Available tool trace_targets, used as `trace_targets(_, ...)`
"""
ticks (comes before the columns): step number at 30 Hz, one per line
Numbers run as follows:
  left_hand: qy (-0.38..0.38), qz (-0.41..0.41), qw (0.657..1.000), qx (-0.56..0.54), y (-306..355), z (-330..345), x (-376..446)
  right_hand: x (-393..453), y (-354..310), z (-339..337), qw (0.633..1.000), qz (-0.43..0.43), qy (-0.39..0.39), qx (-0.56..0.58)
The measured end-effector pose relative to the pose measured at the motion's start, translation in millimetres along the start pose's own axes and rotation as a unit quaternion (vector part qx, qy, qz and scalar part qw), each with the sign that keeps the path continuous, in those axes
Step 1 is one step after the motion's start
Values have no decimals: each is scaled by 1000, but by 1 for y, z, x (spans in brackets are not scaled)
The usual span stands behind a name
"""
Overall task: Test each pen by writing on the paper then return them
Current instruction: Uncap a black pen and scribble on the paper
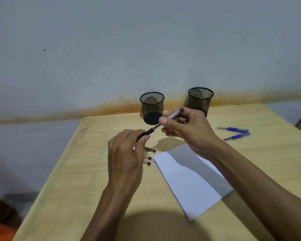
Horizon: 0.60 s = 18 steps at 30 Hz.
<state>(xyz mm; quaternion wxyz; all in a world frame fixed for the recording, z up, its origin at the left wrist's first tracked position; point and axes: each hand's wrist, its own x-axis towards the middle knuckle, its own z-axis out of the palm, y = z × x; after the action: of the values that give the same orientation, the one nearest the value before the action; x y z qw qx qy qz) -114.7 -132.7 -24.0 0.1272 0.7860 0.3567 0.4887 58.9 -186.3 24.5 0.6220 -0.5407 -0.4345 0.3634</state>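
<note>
Above the pale wooden bench [63, 180], between the sheet of white paper [186, 181] and two black mesh cups [152, 108], the right hand [189, 129] pinches a slim grey pen [172, 116] while the left hand [125, 153] grasps its black cap [147, 132]. Light, stiff and smooth, it seems best held mid-barrel.

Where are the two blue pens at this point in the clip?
In the head view the two blue pens lie on the table at the right, just beyond the right hand, right of the paper and nearer than the right mesh cup.
</note>
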Motion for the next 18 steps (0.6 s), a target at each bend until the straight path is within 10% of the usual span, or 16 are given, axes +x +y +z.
trace_targets(11,-62,-136,973,-173,28,0,-1,-4,-9,-47,994,-20,83,66)
trace_targets(18,-113,-167,978,57,-19,-18,-23,-23,-5,-71,991,12,112,68)
